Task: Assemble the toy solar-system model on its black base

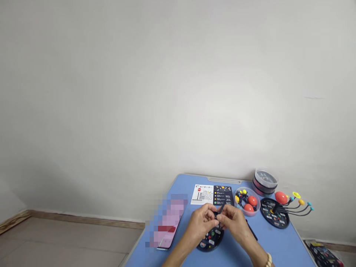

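Both my hands meet over the blue table (280,244), fingers pinched together on a small black part (218,215). My left hand (200,222) grips it from the left and my right hand (236,221) from the right. Just below them lies a black round disc (209,241) with coloured stickers. A thin black rod (251,230) lies beside my right hand. Behind the hands lies an instruction sheet (213,195), and to its right a clear bowl (247,201) holds red and yellow balls and black rods.
An assembled planet model (280,211) with a red ball and coloured balls on black arms stands at the right. A round stacked container (265,182) sits behind it. A blurred pink flat object (168,222) lies at the table's left. A white wall rises behind; floor lies left.
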Tool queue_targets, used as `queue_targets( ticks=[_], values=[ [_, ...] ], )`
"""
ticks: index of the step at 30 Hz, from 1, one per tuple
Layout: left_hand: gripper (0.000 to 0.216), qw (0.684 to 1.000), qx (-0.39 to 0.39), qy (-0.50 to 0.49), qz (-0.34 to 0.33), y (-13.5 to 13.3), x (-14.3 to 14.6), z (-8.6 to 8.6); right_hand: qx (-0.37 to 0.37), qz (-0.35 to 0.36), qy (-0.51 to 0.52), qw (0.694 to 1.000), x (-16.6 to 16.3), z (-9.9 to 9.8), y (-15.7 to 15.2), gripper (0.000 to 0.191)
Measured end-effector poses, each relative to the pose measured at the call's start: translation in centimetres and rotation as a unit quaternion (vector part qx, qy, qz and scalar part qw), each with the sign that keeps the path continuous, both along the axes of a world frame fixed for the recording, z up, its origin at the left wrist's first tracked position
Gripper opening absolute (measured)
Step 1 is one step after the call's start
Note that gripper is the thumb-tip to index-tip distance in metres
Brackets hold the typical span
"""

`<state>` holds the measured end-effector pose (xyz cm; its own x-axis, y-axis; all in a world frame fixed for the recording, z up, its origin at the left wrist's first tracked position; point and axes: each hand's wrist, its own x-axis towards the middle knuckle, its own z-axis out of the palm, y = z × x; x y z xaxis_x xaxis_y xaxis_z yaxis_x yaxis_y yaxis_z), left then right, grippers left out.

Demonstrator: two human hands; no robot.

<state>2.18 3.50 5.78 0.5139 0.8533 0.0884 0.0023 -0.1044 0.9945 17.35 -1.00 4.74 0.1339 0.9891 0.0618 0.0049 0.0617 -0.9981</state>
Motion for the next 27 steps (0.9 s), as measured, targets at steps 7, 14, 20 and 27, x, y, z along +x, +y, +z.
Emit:
queue_targets(
  ticks=[7,14,20,27],
  values=[
    [0.022,0.999,0.027,0.011,0.026,-0.2,-2.0,-1.3,-0.056,0.025,0.053,0.997,-1.2,-1.0,0.1,0.038],
    [0.013,0.947,0.235,0.151,0.159,-0.9,-3.9,-3.9,-0.018,-0.012,-0.031,0.999,-1.5,-1.8,0.6,0.028],
    [0.037,0.95,0.206,0.192,0.132,-1.4,-3.9,-5.2,0.08,-0.006,-0.268,0.96,-2.3,-1.9,0.1,0.01],
    [0.043,0.95,0.197,0.204,0.13,-1.2,-3.8,-5.6,0.109,0.004,-0.314,0.943,-2.6,-1.9,-0.3,0.013]
  ],
)
